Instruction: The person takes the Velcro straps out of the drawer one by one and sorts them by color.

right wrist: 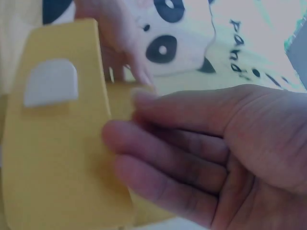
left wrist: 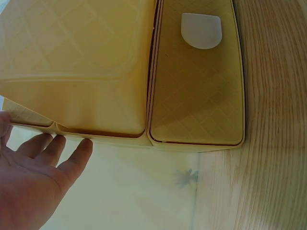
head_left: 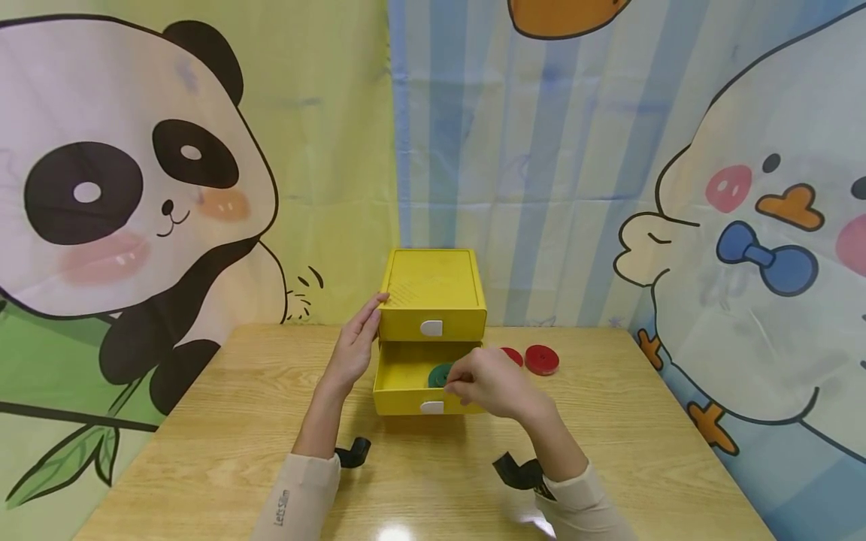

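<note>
A yellow two-drawer box [head_left: 433, 278] stands on the table, its lower drawer [head_left: 399, 402] pulled out and its upper one closed. My left hand [head_left: 358, 338] rests on the box's left side with extended fingers [left wrist: 76, 158]. Inside the lower drawer lies a green round disc [head_left: 438, 375], partly covered by my right hand [head_left: 490, 379]. That hand is over the drawer's front right, its fingers [right wrist: 158, 179] loosely bent beside the front panel. I see nothing between its fingers. Thumb and index tips overlap and blur in the right wrist view.
Two red round discs lie right of the box: the farther right one [head_left: 542, 360] shows fully, the other [head_left: 512, 355] is partly behind my right hand. Each drawer front has a white tab [head_left: 431, 407]. Behind the wooden table [head_left: 609, 421] hangs a cartoon-printed cloth [head_left: 568, 188].
</note>
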Demonstrator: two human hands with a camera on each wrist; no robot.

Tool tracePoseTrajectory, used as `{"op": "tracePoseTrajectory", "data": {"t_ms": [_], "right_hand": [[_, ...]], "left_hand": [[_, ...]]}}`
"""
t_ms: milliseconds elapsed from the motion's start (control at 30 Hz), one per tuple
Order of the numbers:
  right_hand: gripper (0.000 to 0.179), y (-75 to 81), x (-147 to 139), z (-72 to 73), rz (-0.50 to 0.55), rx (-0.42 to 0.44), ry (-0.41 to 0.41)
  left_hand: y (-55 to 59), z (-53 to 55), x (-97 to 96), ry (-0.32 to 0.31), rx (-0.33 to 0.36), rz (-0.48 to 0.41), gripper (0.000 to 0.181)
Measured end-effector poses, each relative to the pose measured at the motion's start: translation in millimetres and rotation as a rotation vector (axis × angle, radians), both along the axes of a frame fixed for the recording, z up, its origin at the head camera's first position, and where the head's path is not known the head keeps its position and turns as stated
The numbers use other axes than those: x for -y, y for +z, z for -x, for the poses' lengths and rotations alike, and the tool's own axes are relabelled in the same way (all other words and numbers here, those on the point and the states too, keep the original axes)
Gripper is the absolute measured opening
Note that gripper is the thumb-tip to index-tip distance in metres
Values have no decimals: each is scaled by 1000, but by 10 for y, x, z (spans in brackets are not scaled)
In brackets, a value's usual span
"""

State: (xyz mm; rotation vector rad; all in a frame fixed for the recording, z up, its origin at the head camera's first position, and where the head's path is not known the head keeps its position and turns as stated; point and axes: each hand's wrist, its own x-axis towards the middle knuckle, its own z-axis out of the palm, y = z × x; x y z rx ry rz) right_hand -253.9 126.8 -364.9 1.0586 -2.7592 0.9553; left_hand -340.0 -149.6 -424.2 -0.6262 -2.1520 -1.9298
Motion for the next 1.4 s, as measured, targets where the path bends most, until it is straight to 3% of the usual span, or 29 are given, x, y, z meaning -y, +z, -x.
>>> {"op": "tracePoseTrajectory", "data": {"t_ms": [200, 367, 600, 1067, 1400], "right_hand": [[5, 22, -145, 100, 152, -101, -59], [13, -44, -159, 195, 147, -191, -79], [17, -178, -110, 310, 42, -143, -72], [4, -348, -72, 456, 20, -46, -28], [5, -334, -53, 487, -116, -87, 13]], "left_hand": [[13, -11, 3, 10, 1, 5, 46], [16, -23, 10, 18, 1, 10, 45], [15, -35, 7, 18, 2, 7, 46], [24, -3, -13, 9, -7, 6, 46], [14, -13, -11, -5, -3, -15, 46]]}}
